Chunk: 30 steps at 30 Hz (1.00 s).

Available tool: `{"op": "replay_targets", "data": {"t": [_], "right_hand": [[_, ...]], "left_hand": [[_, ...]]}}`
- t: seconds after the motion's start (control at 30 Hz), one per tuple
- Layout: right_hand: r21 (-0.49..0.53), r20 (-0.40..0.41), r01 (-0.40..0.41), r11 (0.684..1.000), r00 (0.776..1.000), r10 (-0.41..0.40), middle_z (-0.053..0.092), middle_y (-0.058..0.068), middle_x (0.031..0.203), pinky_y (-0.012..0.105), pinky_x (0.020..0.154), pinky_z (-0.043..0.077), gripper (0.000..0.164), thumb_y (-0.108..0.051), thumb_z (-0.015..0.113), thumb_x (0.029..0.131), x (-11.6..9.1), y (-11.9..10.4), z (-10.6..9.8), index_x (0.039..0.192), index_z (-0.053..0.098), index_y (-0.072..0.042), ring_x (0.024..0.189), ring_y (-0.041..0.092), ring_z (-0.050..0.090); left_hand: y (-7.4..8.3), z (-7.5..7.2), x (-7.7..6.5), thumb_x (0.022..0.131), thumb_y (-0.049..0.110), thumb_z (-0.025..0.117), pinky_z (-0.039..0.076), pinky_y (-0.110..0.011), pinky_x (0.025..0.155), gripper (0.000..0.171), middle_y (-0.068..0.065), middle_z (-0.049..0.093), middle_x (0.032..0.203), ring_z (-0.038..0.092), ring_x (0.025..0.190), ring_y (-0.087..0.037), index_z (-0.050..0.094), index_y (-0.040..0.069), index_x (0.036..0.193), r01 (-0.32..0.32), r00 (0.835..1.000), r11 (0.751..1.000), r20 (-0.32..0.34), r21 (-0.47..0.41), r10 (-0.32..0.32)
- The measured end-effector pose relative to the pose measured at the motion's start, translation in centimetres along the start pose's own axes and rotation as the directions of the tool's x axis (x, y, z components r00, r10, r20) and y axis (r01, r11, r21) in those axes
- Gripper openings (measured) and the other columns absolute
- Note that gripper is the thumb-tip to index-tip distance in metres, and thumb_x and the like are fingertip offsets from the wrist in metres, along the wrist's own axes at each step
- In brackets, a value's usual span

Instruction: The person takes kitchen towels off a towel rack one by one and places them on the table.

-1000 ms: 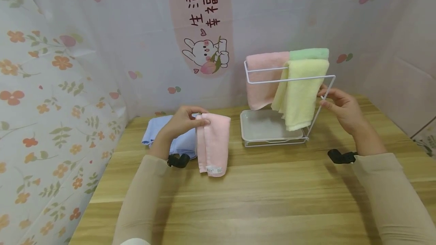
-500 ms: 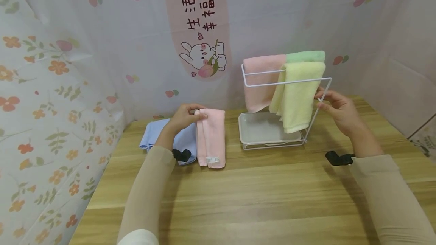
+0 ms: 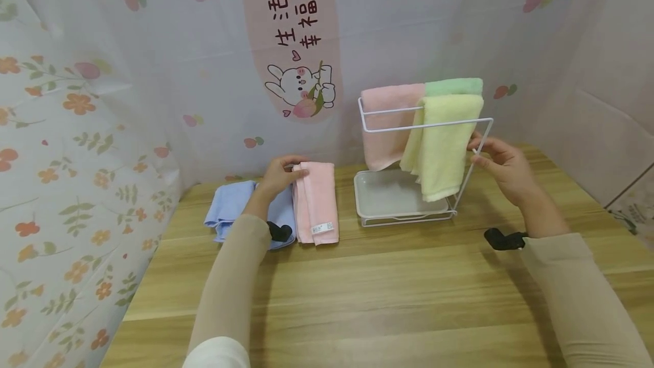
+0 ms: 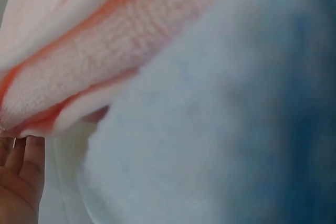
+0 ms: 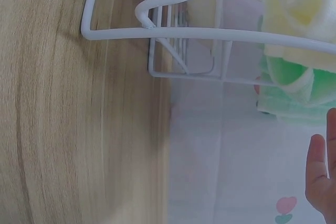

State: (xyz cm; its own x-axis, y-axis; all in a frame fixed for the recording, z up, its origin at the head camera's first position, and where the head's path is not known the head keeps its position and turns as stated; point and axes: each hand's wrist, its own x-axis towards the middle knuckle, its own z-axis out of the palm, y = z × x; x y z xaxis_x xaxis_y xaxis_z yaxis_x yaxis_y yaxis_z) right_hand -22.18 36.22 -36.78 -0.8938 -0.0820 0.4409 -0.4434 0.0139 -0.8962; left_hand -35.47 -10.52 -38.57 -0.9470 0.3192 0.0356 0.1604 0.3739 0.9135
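My left hand (image 3: 278, 179) pinches the far left corner of a folded pink towel (image 3: 322, 203), which lies on the table, its white label at the near end. Beside it, partly under my wrist, is a folded blue towel (image 3: 232, 200). In the left wrist view the pink towel (image 4: 79, 66) bulges above the fingertips (image 4: 34, 150). My right hand (image 3: 508, 172) holds the right upright of a white wire rack (image 3: 390, 129), some fingers hidden behind it. On the rack hang another pink towel (image 3: 380, 149), a yellow towel (image 3: 449, 152) and a green towel (image 3: 455, 86).
A shallow grey-white tray (image 3: 398, 192) sits in the rack's base. The wooden table (image 3: 388, 300) runs back to a printed curtain (image 3: 214, 72), and a floral sheet (image 3: 76, 186) hangs at the left. Black mounts are on both wrists.
My left hand has lowered the folded pink towel, which hung at a slant, until it lies flat next to the blue one. The right hand stays at the rack.
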Motion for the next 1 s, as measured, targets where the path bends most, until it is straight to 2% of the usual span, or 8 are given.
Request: {"op": "replay_targets", "data": {"t": [0.1,0.27,0.3,0.4,0.53,0.73,0.83,1.0], "right_hand": [[0.006,0.008,0.0,1.0,1.0,0.0,0.062,-0.018,0.133,0.026,0.125,0.015,0.022,0.001,0.056,0.098,0.0,0.1,0.2,0.115,0.066,-0.007,0.149,0.005,0.029],[0.016,0.006,0.0,1.0,1.0,0.0,0.063,-0.017,0.132,0.022,0.122,0.02,0.022,0.002,0.056,0.098,0.0,0.1,0.4,0.112,0.067,-0.01,0.148,0.006,0.029],[0.016,0.003,0.004,1.0,1.0,-0.004,0.063,-0.017,0.132,0.02,0.121,0.022,0.022,0.002,0.056,0.098,0.0,0.1,0.5,0.112,0.067,-0.011,0.148,0.005,0.03],[0.012,-0.006,0.01,1.0,1.0,-0.01,0.061,-0.016,0.135,0.017,0.119,0.024,0.022,0.002,0.056,0.098,0.0,0.1,0.4,0.112,0.067,-0.01,0.147,0.005,0.032],[0.012,-0.013,0.012,1.0,1.0,-0.012,0.062,-0.016,0.133,0.017,0.119,0.023,0.021,0.001,0.057,0.098,-0.1,0.0,0.3,0.113,0.067,-0.008,0.148,0.006,0.03],[0.008,-0.021,0.007,1.0,1.0,-0.007,0.064,-0.016,0.127,0.024,0.123,0.015,0.021,-0.001,0.057,0.098,-0.1,-0.2,0.4,0.114,0.067,-0.01,0.148,0.003,0.029],[0.007,-0.016,0.01,1.0,1.0,-0.009,0.064,-0.016,0.128,0.021,0.122,0.017,0.02,-0.001,0.056,0.098,-0.2,-0.2,0.4,0.112,0.067,-0.011,0.148,0.004,0.028],[-0.001,-0.012,0.007,1.0,1.0,-0.007,0.064,-0.017,0.127,0.018,0.12,0.019,0.02,0.0,0.056,0.099,-0.2,-0.3,0.4,0.113,0.066,-0.01,0.15,0.004,0.026]], "left_hand": [[-0.3,0.2,0.1,0.091,0.007,0.07,0.052,-0.022,0.081,0.036,-0.016,0.06,0.134,0.063,0.113,-0.028,0.066,0.004,0.127,0.005,1.0,1.0,-0.013,0.021,-0.004],[-1.3,0.5,0.3,0.09,0.0,0.068,0.052,-0.018,0.075,0.036,-0.02,0.061,0.133,0.064,0.104,-0.024,0.066,0.0,0.126,0.013,1.0,0.998,-0.004,0.058,-0.012],[-1.5,0.5,0.3,0.09,-0.001,0.067,0.052,-0.02,0.076,0.036,-0.02,0.061,0.134,0.063,0.105,-0.024,0.066,0.0,0.126,0.017,1.0,0.997,-0.001,0.074,-0.017],[-1.6,0.3,0.0,0.09,-0.002,0.067,0.054,-0.033,0.094,0.036,-0.02,0.058,0.139,0.06,0.121,-0.032,0.066,0.001,0.125,0.022,1.0,0.99,0.018,0.136,-0.025],[-1.3,0.0,-0.6,0.09,-0.001,0.067,0.041,-0.049,0.113,0.035,-0.019,0.053,0.145,0.046,0.138,-0.04,0.066,0.002,0.125,0.019,0.998,0.969,0.06,0.246,-0.035],[-0.9,0.1,-1.1,0.091,0.005,0.067,0.037,-0.05,0.115,0.036,-0.021,0.055,0.142,0.046,0.137,-0.037,0.066,0.002,0.127,-0.033,0.989,0.916,0.145,0.4,-0.028],[-0.8,0.1,-1.2,0.094,0.008,0.064,0.037,-0.05,0.115,0.036,-0.02,0.056,0.142,0.047,0.135,-0.035,0.064,0.003,0.129,-0.044,0.987,0.913,0.157,0.407,-0.023],[0.1,0.0,-1.7,0.098,0.014,0.058,0.037,-0.053,0.115,0.037,-0.019,0.054,0.145,0.044,0.139,-0.038,0.06,0.002,0.134,-0.05,0.989,0.941,0.146,0.334,0.001]]}}
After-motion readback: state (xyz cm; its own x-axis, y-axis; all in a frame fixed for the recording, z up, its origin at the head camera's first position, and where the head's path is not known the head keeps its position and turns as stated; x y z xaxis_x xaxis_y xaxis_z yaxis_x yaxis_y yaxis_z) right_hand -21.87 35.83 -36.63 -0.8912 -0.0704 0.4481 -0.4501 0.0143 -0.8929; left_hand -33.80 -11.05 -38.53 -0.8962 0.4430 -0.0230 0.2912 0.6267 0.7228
